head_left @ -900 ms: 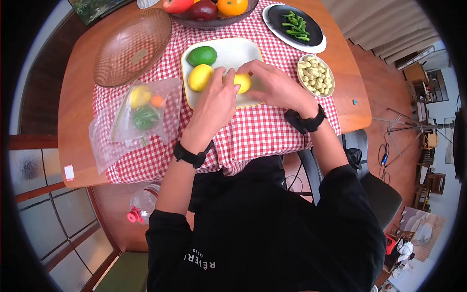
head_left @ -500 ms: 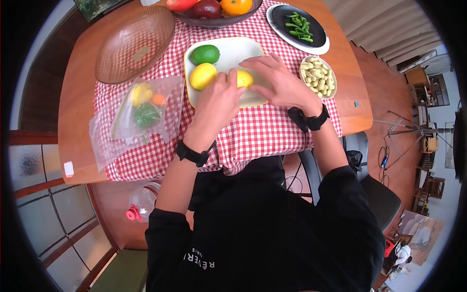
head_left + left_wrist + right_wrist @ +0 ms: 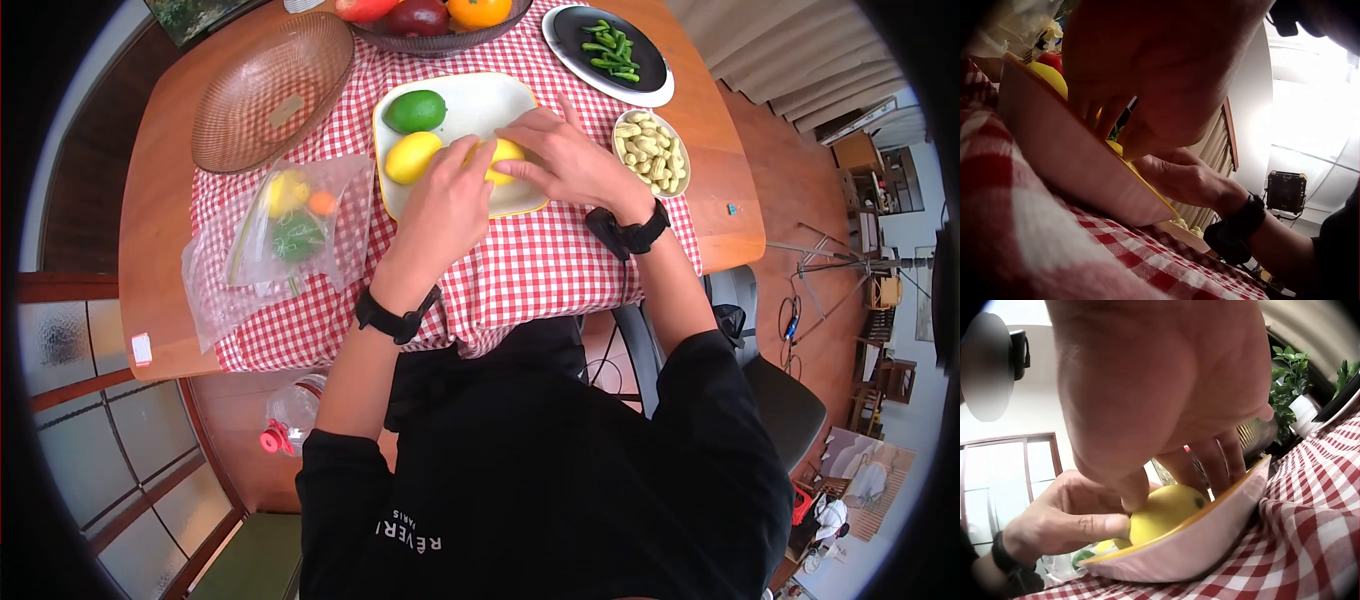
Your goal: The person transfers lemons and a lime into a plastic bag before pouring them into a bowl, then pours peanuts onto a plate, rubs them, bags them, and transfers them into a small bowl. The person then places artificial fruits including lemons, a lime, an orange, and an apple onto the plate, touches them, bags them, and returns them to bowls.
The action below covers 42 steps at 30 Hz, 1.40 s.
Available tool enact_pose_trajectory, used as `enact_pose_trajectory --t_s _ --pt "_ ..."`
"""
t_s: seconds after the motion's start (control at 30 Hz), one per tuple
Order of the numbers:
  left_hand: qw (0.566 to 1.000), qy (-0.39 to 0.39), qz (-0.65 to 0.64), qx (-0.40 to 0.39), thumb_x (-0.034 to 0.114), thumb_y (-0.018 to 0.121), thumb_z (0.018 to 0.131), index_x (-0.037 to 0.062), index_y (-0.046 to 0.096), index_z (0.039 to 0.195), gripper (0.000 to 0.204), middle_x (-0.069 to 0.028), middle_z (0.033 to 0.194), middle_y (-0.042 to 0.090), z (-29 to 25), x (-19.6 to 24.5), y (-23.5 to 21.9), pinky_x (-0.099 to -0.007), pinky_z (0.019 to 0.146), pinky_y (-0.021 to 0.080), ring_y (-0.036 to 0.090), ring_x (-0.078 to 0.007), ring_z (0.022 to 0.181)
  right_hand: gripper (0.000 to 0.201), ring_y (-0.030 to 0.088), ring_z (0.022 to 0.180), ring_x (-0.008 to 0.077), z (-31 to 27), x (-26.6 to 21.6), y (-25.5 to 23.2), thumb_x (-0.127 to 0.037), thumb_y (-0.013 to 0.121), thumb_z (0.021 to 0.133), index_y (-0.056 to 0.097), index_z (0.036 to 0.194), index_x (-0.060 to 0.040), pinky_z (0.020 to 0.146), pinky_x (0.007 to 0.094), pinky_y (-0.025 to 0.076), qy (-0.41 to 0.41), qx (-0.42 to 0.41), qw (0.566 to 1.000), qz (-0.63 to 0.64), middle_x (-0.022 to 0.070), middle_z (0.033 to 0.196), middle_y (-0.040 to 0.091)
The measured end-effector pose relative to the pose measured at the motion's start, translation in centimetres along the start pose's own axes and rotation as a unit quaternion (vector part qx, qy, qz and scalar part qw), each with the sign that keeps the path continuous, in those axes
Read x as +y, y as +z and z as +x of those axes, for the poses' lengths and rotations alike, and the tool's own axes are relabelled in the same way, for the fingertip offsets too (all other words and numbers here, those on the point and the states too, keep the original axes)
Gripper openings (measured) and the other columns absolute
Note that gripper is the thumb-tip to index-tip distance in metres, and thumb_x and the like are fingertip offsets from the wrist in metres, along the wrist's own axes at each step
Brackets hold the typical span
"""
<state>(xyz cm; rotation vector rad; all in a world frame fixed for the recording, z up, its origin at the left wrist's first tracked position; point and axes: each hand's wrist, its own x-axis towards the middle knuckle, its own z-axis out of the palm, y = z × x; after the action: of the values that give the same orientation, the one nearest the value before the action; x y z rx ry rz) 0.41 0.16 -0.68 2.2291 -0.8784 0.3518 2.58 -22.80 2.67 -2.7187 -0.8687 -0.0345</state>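
A yellow lemon (image 3: 508, 152) lies at the right side of a white dish (image 3: 485, 105) with a yellow rim. My left hand (image 3: 442, 205) holds its left end, the thumb against the near side in the right wrist view. From the other side, my right hand (image 3: 578, 165) grips the same lemon (image 3: 1163, 515), thumb in front and fingers beyond it. A dark spot marks its skin there. At the left of the dish are a second lemon (image 3: 412, 157) and a green lime (image 3: 414, 111).
Left of the dish are a clear plastic bag (image 3: 300, 225) with fruit and a brown basket (image 3: 235, 110). A fruit bowl (image 3: 440, 42) stands behind. To the right are a bowl of peanuts (image 3: 650, 152) and a black plate (image 3: 590, 65) with green peppers. A checked cloth (image 3: 540, 270) lies underneath.
My right hand's spread fingers have come in onto the lemon, the thumb lying across it now. The left hand has stayed at its left end. The other fruit has not moved.
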Motion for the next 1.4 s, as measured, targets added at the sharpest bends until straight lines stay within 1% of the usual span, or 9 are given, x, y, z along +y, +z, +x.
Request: enact_pose_trajectory --t_s 0.07,0.27,0.4,0.6,0.87,1.0,1.07,1.27,1.4 --pt "0.999 -0.051 0.006 -0.015 0.004 0.07 0.094 -0.0052 0.055 0.143 0.052 -0.0249 0.131 0.061 0.3 1.1 -0.8 -0.0497 0.101 0.053 0.065 -0.0427 0.117 0.064 0.057 0.136 0.0341 -0.1 0.0 0.3 -0.034 0.084 0.089 0.061 0.143 -0.0077 0.125 0.0668 0.023 0.003 0.045 0.999 0.019 0.0167 0.137 0.065" --pt "0.99 -0.126 -0.022 -0.061 0.002 0.07 0.095 -0.0057 0.054 0.144 0.052 -0.0275 0.132 0.062 0.8 2.0 -0.7 -0.0489 0.096 0.056 0.067 -0.0443 0.112 0.071 0.063 0.129 0.0345 -0.3 0.1 -0.1 -0.024 0.087 0.086 0.054 0.148 -0.01 0.126 0.0646 0.023 0.015 0.004 0.996 0.083 0.013 0.128 0.071" --pt "0.986 -0.127 -0.03 -0.103 0.002 0.069 0.096 -0.0057 0.054 0.143 0.05 -0.0283 0.133 0.061 0.8 1.5 -0.9 -0.0498 0.095 0.055 0.067 -0.045 0.11 0.064 0.065 0.124 0.0343 -0.3 0.0 -0.8 -0.026 0.087 0.086 0.06 0.141 -0.0098 0.125 0.0646 0.024 0.036 -0.02 0.996 0.081 0.0119 0.121 0.073" --pt "0.999 -0.007 0.041 0.024 0.001 0.069 0.094 -0.0053 0.056 0.142 0.05 -0.0307 0.129 0.063 0.4 1.7 -0.7 -0.0505 0.097 0.055 0.066 -0.0476 0.113 0.048 0.067 0.112 0.0359 -0.2 -0.2 -1.2 -0.037 0.077 0.094 0.07 0.13 -0.0069 0.117 0.0702 0.029 -0.008 0.023 0.999 0.045 0.017 0.105 0.074" --pt "0.977 -0.184 -0.063 -0.087 0.008 0.077 0.09 -0.0096 0.055 0.141 0.058 -0.0333 0.124 0.065 1.5 1.4 -0.6 -0.0502 0.094 0.056 0.067 -0.0474 0.113 0.055 0.066 0.111 0.0319 0.4 -1.1 -1.4 -0.034 0.083 0.088 0.069 0.132 -0.0046 0.119 0.057 0.033 0.016 0.041 0.995 0.084 0.0132 0.102 0.072" --pt "0.98 -0.177 -0.071 -0.057 0.005 0.078 0.089 -0.0085 0.054 0.142 0.059 -0.0343 0.129 0.063 1.2 1.5 -0.3 -0.0502 0.096 0.056 0.066 -0.0478 0.116 0.051 0.067 0.107 0.0342 0.4 -0.2 -1.0 -0.036 0.082 0.088 0.072 0.126 -0.0042 0.112 0.058 0.038 -0.007 0.06 0.988 0.142 0.0152 0.102 0.072" --pt "0.996 -0.092 -0.019 0.009 0.003 0.079 0.088 -0.0054 0.054 0.143 0.061 -0.0323 0.135 0.06 0.9 1.8 -0.5 -0.05 0.097 0.056 0.065 -0.048 0.119 0.049 0.066 0.106 0.0332 0.5 -0.5 -1.4 -0.039 0.082 0.088 0.074 0.121 -0.0039 0.11 0.0538 0.041 -0.032 0.084 0.991 0.097 0.0136 0.101 0.071" --pt "0.999 -0.026 0.019 -0.029 0.0 0.078 0.088 -0.0005 0.056 0.143 0.06 -0.0265 0.138 0.058 0.8 1.4 -0.8 -0.049 0.099 0.055 0.065 -0.0467 0.117 0.039 0.065 0.109 0.0337 1.0 -0.5 -0.2 -0.034 0.076 0.093 0.077 0.117 -0.0028 0.111 0.0615 0.04 0.034 0.039 0.991 -0.126 0.0158 0.101 0.07" --pt "0.996 -0.07 0.007 -0.046 -0.001 0.075 0.088 -0.0007 0.058 0.139 0.053 -0.0264 0.136 0.058 0.8 1.2 -0.5 -0.0502 0.098 0.054 0.065 -0.0465 0.114 0.034 0.066 0.11 0.0356 0.6 -0.5 -0.7 -0.027 0.074 0.094 0.076 0.117 -0.0017 0.113 0.0623 0.04 -0.01 0.114 0.99 -0.076 0.0181 0.105 0.071"
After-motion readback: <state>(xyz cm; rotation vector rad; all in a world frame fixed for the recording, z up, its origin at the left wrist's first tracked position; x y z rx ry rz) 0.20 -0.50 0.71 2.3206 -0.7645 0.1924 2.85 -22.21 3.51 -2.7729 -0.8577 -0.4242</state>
